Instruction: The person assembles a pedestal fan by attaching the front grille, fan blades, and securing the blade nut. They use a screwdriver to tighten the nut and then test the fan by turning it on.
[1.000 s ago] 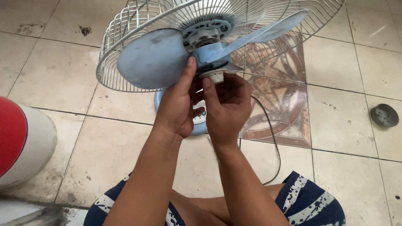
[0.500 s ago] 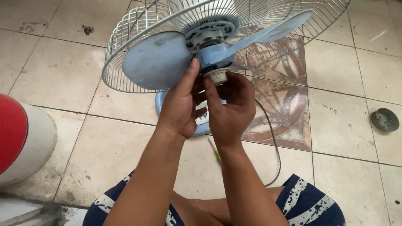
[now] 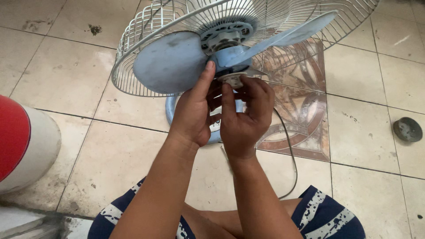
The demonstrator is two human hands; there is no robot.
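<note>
Both hands up at the hub of a pale blue fan blade set (image 3: 177, 62), which sits in front of the white wire rear guard (image 3: 133, 53); front guard is off, blades exposed. Left hand (image 3: 195, 113) reaches up from below, index finger straight and pressed against the blue hub (image 3: 226, 57), the other fingers curled loosely under it; it looks like it braces the hub rather than pinching anything. Right hand (image 3: 245, 115) is just beside the left, touching it at the thumbs, with thumb and fingertips closed around a small white cap (image 3: 232, 79) at the hub's front centre. Exact grip on the far side of the cap is hidden by the fingers. The cap lies directly above and slightly ahead of both palms, right at the fingertips, no gap. Its axis runs along the motor shaft, pointing out of the hub toward the camera and a bit downward, so it is seen nearly end-on. Right hand is the one on the cap; left is a little further up on the hub. One blade spreads left, another sweeps up to the right. Below: the fan's blue round base (image 3: 170, 110), a grey cord (image 3: 290, 163) on the tiled floor (image 3: 66, 79), a dark round disc (image 3: 407, 129) well off to the right, a red-and-white container (image 3: 24, 146) at left.
</note>
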